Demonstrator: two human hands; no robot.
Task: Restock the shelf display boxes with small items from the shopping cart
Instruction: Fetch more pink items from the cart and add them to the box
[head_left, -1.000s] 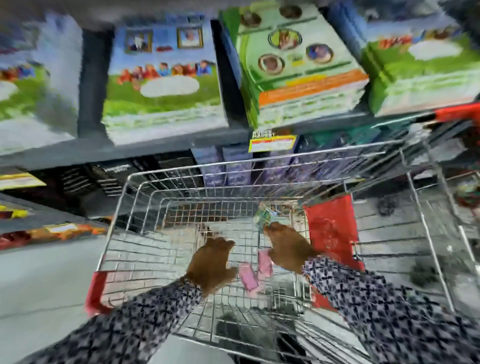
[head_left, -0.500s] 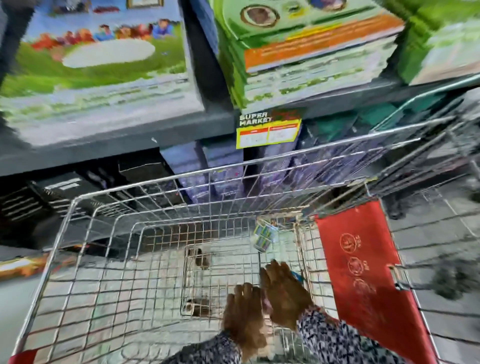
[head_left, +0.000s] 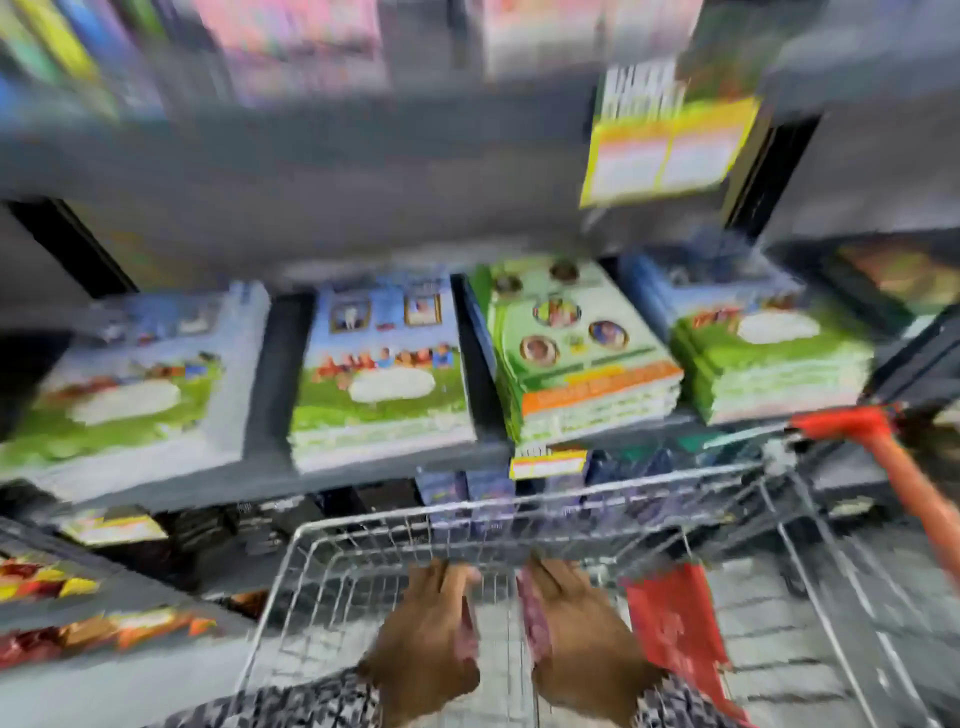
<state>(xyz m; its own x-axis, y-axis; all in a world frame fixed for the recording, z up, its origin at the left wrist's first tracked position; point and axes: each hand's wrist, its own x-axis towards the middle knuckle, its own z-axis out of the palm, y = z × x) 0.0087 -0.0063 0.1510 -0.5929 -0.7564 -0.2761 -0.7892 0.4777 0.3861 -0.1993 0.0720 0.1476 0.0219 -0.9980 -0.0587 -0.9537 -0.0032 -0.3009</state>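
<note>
Blurry all over, so we are sticking to what reads. We are facing a grey shelf unit (head_left: 363, 483) filling most of the view, its upper board carrying a yellow price label (head_left: 670, 150) at the right. On the middle board four stacks of flat picture-cover booklets are lying side by side: a blue-and-green stack (head_left: 124, 384) at far left, a second blue-and-green stack (head_left: 382, 374) beside it, a green stack with round portraits and an orange band (head_left: 582, 348) next, and another green stack (head_left: 769, 353) at right. A small yellow price tag (head_left: 548, 464) is hanging from that board's front edge, with purple boxes (head_left: 467, 493) showing on the shelf below it.

We are standing over the wire shopping cart (head_left: 332, 571) at bottom centre, its red handle (head_left: 883, 441) running off to the right and a red panel (head_left: 670, 623) sitting inside its right wall.

Both hands are raised inside the cart near its far rim, palms facing each other, apart. The left hand (head_left: 426, 639) is cupping something pink (head_left: 467, 631) against its palm; the right hand (head_left: 576, 639) is cupping a pink item (head_left: 532, 623) the same way. We cannot tell what the items are, nor how tightly the fingers are closing. Patterned sleeves (head_left: 291, 701) are covering both wrists.
</note>
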